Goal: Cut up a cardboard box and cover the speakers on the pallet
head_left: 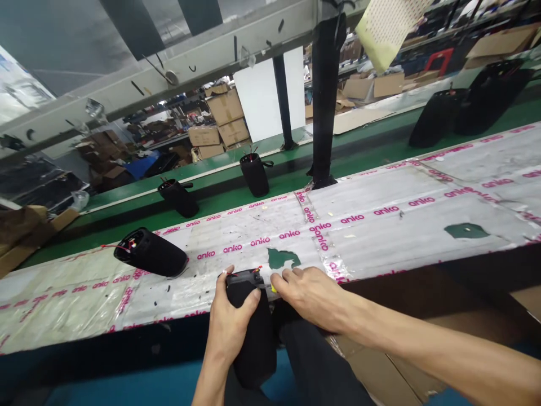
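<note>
A black cylindrical fabric-covered speaker body (253, 344) leans at the table's front edge, its open end up, with short red and yellow wires at the rim. My left hand (230, 316) is wrapped around its upper part, thumb on the near side. My right hand (310, 296) is closed on a small yellow-handled tool (274, 288), whose thin tip touches or nearly touches the speaker's rim. My fingers hide most of the tool, so its kind cannot be made out. Another black speaker body (154, 252) lies tilted on the table to the left, red wires sticking out of its open end.
The worktable (372, 237) is covered with white film printed in pink. Behind it runs a green conveyor belt (215, 186) carrying several speaker bodies, including one upright (255, 175). A black post (323, 101) rises at the table's far edge. A grey beam (203, 53) crosses above.
</note>
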Available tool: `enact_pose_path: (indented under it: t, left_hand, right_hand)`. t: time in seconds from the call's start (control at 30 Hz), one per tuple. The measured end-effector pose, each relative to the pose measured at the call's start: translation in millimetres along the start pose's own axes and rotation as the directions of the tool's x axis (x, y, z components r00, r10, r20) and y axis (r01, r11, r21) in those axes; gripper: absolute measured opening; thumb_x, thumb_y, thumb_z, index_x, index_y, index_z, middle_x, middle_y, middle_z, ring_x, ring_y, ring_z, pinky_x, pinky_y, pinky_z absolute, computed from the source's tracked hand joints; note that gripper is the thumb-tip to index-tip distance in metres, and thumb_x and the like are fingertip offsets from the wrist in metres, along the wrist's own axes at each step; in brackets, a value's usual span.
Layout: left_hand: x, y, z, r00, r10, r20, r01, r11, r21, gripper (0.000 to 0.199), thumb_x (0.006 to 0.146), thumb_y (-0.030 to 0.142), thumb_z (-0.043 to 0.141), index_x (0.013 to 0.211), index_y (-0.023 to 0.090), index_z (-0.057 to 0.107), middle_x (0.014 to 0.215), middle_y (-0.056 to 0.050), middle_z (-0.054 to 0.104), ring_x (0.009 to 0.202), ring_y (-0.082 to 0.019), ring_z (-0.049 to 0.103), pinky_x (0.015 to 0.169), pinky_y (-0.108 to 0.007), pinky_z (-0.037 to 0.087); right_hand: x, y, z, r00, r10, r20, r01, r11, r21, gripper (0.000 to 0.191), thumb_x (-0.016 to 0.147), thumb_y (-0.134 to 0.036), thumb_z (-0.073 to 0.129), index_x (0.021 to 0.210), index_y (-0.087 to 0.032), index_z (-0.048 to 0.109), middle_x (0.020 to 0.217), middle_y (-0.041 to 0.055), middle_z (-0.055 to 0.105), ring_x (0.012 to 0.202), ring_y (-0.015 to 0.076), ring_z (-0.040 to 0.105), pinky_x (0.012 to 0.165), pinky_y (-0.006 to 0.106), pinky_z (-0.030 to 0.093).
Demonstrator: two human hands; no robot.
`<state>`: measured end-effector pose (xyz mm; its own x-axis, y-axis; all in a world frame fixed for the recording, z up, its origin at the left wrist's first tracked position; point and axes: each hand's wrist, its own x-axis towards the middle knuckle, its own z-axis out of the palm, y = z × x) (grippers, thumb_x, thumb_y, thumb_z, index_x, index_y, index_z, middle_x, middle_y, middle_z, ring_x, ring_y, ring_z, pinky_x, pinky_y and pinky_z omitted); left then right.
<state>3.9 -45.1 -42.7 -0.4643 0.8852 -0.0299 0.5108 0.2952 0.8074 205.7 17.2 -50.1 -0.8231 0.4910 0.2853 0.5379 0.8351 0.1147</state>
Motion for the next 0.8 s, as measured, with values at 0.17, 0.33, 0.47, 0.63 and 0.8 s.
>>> enact_pose_path:
  t: [0.17,0.33,0.47,0.63,0.8]
  left_hand:
    - [8.2,-12.2,-10.0,0.998,0.036,0.061,-0.026,0.989,-0.146,0.075,0.075,0.056,0.074,0.138,0.023,0.052,0.133,-0.012,0.063,0.126,-0.034,0.058,0.112,-0.051,0.04]
    - [6.1,-8.5,-11.9,0.993,0.042,0.11,-0.028,0.992,-0.125,0.075,0.076,0.054,0.073,0.14,0.023,0.049,0.128,-0.01,0.065,0.121,-0.032,0.06,0.109,-0.049,0.041]
    - [5.6,-3.8,-12.8,0.991,0.056,0.125,-0.042,0.993,-0.11,0.073,0.076,0.053,0.072,0.138,0.023,0.049,0.128,-0.01,0.065,0.122,-0.03,0.059,0.11,-0.047,0.04]
    - [9.5,-6.8,-13.6,0.988,0.059,0.144,-0.041,0.992,-0.119,0.073,0.076,0.053,0.073,0.138,0.023,0.049,0.13,-0.011,0.063,0.122,-0.031,0.059,0.11,-0.048,0.039]
    - [10.0,-9.6,-15.0,0.978,0.032,0.207,0.004,0.985,-0.173,0.075,0.076,0.053,0.074,0.14,0.024,0.047,0.131,-0.011,0.063,0.121,-0.032,0.06,0.11,-0.049,0.04]
  right_hand:
    - [-1.6,3.3,12.6,0.988,0.064,-0.139,-0.045,0.989,0.14,0.008,0.1,-0.015,0.051,0.103,-0.02,0.046,0.082,0.0,0.063,0.068,0.0177,0.064,0.053,0.032,0.034]
    - [6.0,-5.5,20.2,0.995,0.04,-0.088,-0.027,0.988,0.149,0.012,0.099,-0.018,0.056,0.107,-0.019,0.047,0.083,-0.0001,0.064,0.067,0.0185,0.065,0.051,0.033,0.03]
    - [11.0,-6.6,22.4,0.995,0.033,-0.093,-0.018,0.988,0.154,0.014,0.1,-0.019,0.056,0.11,-0.018,0.048,0.083,0.0004,0.064,0.068,0.0195,0.066,0.052,0.034,0.032]
    - [10.7,-6.0,21.1,0.994,0.036,-0.105,-0.021,0.99,0.138,0.013,0.1,-0.017,0.055,0.111,-0.017,0.048,0.081,0.0009,0.064,0.067,0.0194,0.066,0.052,0.034,0.033]
    - [9.7,-8.3,17.8,0.996,0.059,-0.06,-0.051,0.992,0.117,0.013,0.099,-0.016,0.054,0.111,-0.017,0.048,0.083,0.0018,0.064,0.068,0.0199,0.067,0.052,0.034,0.034]
